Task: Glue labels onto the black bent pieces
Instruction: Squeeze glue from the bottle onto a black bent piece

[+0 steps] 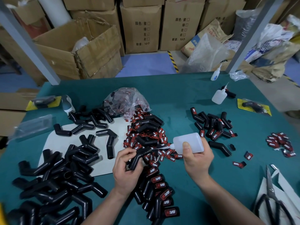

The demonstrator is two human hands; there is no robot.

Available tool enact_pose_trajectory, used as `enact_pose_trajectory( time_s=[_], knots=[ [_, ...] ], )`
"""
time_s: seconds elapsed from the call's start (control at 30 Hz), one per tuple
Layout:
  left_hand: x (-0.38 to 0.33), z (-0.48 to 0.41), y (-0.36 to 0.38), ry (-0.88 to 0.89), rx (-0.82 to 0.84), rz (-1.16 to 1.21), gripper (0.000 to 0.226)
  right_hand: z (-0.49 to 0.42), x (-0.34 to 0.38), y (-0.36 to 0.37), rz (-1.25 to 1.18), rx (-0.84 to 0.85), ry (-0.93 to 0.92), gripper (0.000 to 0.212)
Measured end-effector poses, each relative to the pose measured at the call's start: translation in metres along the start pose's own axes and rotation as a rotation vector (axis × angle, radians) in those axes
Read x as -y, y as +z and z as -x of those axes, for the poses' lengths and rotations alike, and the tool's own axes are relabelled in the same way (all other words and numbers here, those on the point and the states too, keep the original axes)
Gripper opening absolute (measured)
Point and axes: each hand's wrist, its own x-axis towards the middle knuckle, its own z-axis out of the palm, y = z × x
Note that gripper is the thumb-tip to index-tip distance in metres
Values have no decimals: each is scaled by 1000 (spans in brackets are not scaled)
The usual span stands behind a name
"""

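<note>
- Many plain black bent rubber pieces (53, 184) lie heaped at the near left of the green table (178, 98).
- The left hand (128, 171) curls its fingers round a single bent piece (135, 160).
- The right hand (197, 159) grips a translucent white plastic glue bottle (190, 142), its nozzle tip at that piece's upper arm.
- Red-and-black printed labels (146, 138) lie heaped just beyond.
- Labelled black pieces (212, 125) are piled farther right.

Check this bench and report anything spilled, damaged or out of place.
The clear plastic bag at the table's middle lies open, and red-and-black labels spill from it in a loose heap over the green table. Behind it, the brown cardboard box on the left is torn and crumpled.
</note>
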Motion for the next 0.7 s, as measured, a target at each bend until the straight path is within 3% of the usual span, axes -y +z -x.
enact_pose_trajectory(
  time_s=[0.7],
  knots=[
    [-1, -1, -1, 23, 2, -2, 25, 0, -2, 1, 19, 16, -11, 17]
  ],
)
